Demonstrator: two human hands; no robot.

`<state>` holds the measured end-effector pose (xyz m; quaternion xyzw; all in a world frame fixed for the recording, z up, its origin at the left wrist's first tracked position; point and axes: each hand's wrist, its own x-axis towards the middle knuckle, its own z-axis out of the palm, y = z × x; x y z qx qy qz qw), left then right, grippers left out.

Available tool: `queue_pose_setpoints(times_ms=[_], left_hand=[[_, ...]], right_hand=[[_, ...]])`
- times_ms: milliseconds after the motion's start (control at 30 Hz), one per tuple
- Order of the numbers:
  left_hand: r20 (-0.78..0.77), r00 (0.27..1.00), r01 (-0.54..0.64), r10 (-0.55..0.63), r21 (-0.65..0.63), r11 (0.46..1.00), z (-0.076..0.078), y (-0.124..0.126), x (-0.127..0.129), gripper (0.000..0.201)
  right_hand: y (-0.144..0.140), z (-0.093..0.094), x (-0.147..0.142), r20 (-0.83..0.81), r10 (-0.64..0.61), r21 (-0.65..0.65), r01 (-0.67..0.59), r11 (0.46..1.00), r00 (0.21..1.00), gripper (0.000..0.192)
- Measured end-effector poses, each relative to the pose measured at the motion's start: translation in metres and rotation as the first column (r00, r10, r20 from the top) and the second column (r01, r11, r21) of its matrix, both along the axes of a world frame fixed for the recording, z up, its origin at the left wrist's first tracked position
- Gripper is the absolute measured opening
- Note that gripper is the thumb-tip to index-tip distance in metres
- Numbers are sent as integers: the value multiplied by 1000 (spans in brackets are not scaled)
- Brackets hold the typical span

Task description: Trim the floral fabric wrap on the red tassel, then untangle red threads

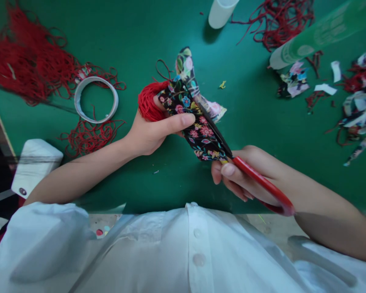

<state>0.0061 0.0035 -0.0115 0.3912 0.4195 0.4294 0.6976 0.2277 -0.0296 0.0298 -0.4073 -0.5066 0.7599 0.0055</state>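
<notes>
The green table [134,36] filled most of the frame, with my white shirt [183,252] across the bottom edge. A big tangle of red cord [27,61] lay in the upper left, and another red cord heap [280,20] sat at the top right beside a green tube [320,32] lying on its side. Floral fabric scraps [358,106] were scattered along the right edge. A white tape ring [96,99] rested left of centre among loose red strands, and a white cylinder [221,12] stood at the top middle.

Near the centre, my left hand [152,132] was closed around a red tassel [149,101] and the black floral fabric piece [198,126], thumb pressed flat along the fabric's upper face, holding both just above the table. My right hand [240,175], lower right of centre, gripped the red-handled scissors [256,179], fingers wrapped about the handles. The dark blades ran up and left along the fabric's right edge, touching it; whether they were parted or closed I could not tell. A small yellow scrap [222,84] lay above the fabric.
</notes>
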Motion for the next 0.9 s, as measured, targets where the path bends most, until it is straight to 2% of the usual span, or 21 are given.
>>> queue_pose_setpoints(times_ms=[133, 233, 400, 600, 900], left_hand=[[73, 997, 11, -19, 109, 994, -1, 0, 1, 18], [57, 998, 4, -12, 133, 991, -4, 1, 1, 22], [-14, 999, 41, -40, 78, 996, -10, 4, -2, 39], [-3, 999, 35, -35, 52, 998, -6, 2, -2, 36], [63, 997, -28, 32, -66, 997, -4, 1, -3, 28]], right_hand=[[-1, -3, -1, -12, -9, -6, 9, 1000, 1000, 60], [-1, -3, 0, -9, -1, 10, 1, 1000, 1000, 60], [-1, -3, 1, -11, 1, 39, -1, 999, 1000, 62], [-2, -3, 1, -20, -19, 32, 19, 999, 1000, 65], [-2, -4, 0, 32, -24, 66, 22, 998, 999, 64]])
